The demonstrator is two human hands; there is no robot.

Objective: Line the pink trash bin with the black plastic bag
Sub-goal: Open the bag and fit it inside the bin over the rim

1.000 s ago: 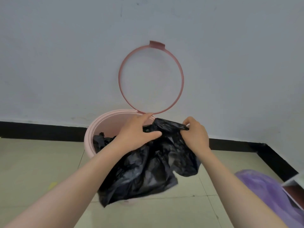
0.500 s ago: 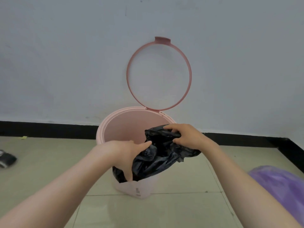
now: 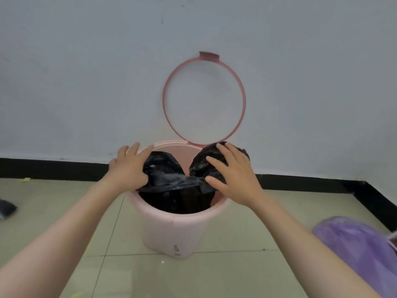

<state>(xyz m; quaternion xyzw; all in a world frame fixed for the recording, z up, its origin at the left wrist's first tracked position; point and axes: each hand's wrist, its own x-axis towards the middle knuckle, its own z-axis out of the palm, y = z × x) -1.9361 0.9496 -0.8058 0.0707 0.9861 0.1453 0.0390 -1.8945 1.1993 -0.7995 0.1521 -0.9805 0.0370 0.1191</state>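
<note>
The pink trash bin [image 3: 176, 231] stands on the tiled floor against the wall, its pink ring lid [image 3: 203, 99] flipped up behind it. The black plastic bag [image 3: 174, 190] sits inside the bin, its mouth stretched across the opening and bulging up at both sides. My left hand [image 3: 129, 166] rests on the bin's left rim, fingers spread, thumb tucked into the bag's edge. My right hand [image 3: 232, 173] lies on the right rim, pressing the bag's bulging edge with spread fingers.
A purple plastic bag [image 3: 361, 250] lies on the floor at the lower right. A dark object [image 3: 6, 208] sits at the left edge. A black skirting board [image 3: 53, 168] runs along the wall and turns the corner at right.
The bag, held bunched above the bin's front, has gone down inside the bin. Both hands have moved apart to opposite sides of the rim, spreading the bag's mouth.
</note>
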